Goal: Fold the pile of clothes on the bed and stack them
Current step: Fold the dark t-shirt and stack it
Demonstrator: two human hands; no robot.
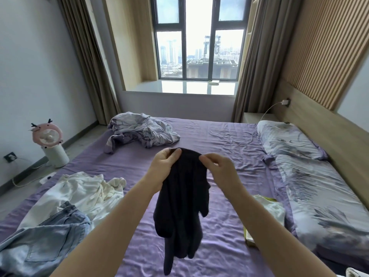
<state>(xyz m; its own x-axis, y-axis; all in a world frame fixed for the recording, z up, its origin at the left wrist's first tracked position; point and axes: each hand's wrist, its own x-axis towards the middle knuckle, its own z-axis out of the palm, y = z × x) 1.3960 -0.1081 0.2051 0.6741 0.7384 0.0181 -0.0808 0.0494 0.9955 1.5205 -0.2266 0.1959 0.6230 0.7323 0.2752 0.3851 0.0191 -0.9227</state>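
1. The left hand (166,163) pinches the top edge of a dark garment (183,198) between curled fingers and thumb, a closed grip on the cloth
2. The right hand (216,168) pinches the same top edge just beside it, its fingertips drawn together on the fabric
3. The dark garment hangs down from both hands above the middle of the bed (225,140), its lower folds bunched and dangling near the bottom of the view
4. A white garment (85,191) lies crumpled on the left part of the bed, and light blue jeans (44,242) lie partly over its near edge
5. A rumpled grey and lilac bundle of cloth (139,130) lies at the far left part of the bed, well apart from the hands
6. A pale piece with yellow-green parts (267,208) lies on the sheet beneath the right forearm
7. Two patterned pillows (289,142) lie along the right edge by the headboard
8. A pink fan (48,136) stands on the floor to the left of the bed
9. A white cable (269,110) runs from a wall plug down toward the pillows
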